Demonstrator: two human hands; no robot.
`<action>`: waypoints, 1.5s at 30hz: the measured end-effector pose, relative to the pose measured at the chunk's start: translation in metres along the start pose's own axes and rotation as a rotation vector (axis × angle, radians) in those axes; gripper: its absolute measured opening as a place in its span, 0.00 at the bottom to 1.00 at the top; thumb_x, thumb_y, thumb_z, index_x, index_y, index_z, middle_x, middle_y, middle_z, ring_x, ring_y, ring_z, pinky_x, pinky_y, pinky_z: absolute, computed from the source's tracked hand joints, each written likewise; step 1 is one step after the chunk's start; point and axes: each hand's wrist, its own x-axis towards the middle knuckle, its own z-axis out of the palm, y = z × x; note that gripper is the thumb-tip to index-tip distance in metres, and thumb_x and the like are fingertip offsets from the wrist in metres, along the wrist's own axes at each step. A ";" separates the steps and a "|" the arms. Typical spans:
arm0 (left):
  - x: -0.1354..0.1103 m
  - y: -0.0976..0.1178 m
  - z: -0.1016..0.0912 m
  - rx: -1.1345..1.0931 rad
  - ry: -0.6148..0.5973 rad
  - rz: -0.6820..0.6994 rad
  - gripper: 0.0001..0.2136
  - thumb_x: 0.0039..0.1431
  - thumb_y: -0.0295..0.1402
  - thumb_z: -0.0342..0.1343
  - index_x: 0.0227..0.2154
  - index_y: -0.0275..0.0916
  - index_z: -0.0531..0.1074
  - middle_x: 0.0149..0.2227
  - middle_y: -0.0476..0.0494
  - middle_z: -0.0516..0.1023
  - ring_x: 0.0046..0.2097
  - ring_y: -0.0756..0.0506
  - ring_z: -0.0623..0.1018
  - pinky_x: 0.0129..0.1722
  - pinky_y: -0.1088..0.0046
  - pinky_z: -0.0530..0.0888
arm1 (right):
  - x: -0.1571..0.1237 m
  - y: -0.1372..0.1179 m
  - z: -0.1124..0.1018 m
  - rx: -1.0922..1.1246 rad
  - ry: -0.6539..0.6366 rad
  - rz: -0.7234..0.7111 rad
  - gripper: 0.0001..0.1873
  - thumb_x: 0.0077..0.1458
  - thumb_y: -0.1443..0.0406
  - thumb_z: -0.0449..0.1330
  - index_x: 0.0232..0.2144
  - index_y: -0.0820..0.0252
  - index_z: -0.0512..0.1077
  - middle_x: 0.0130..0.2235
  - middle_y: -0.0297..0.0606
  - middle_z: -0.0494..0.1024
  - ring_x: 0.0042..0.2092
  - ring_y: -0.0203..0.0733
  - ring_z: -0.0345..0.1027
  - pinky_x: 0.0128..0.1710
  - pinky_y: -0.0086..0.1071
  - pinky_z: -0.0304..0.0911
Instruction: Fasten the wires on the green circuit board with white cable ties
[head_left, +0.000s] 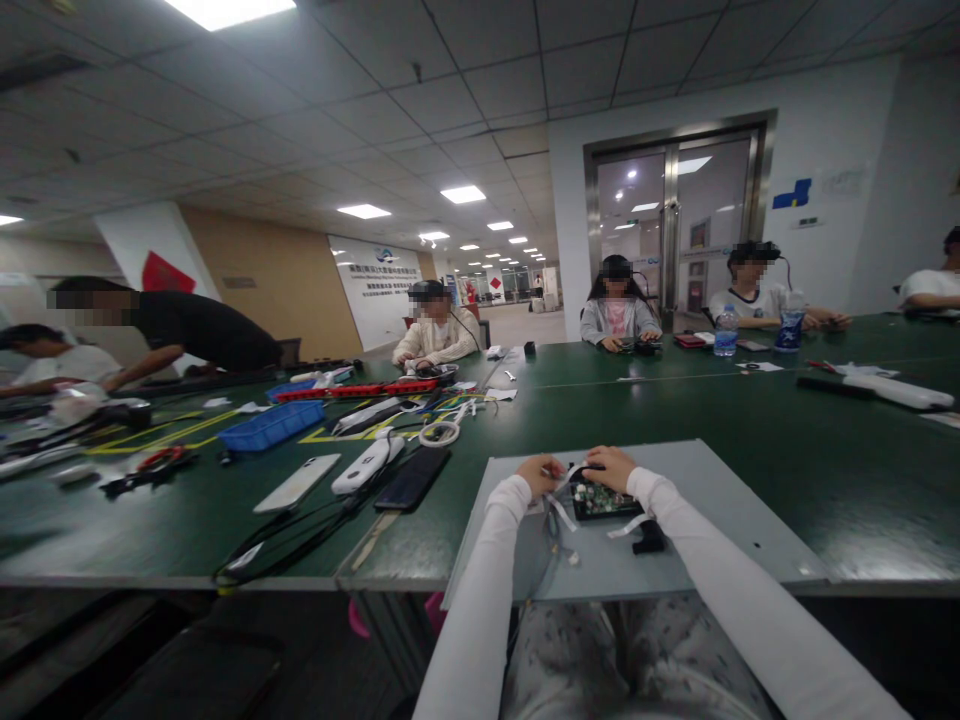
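On a grey board point(712, 500) at the front of the table lies a black casing with a green circuit board point(600, 499) exposed in it. My left hand point(541, 474) is at its left side, fingers closed on a white ribbon cable point(570, 480). From the far right, my right hand point(613, 468) curls over the casing's back edge, its fingertips partly hidden. Another white strip point(628, 526) and a small black part point(649, 540) lie just right of the casing. Thin wires with a small white connector point(574, 558) trail in front of my left hand.
Left of the board are a dark phone point(414, 478), a white handheld device point(369, 465), a white phone point(298, 482) and black cables. Farther left stands a blue tray point(271, 425). Several people sit across the green table point(750, 410). Two bottles point(725, 330) stand at the back right.
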 end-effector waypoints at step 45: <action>0.002 -0.014 -0.003 -0.046 0.071 0.006 0.21 0.37 0.30 0.59 0.39 0.33 0.68 0.39 0.41 0.72 0.41 0.47 0.70 0.41 0.71 0.67 | -0.003 -0.004 -0.008 0.115 0.049 0.041 0.25 0.45 0.53 0.53 0.44 0.60 0.66 0.46 0.43 0.67 0.47 0.43 0.59 0.46 0.35 0.53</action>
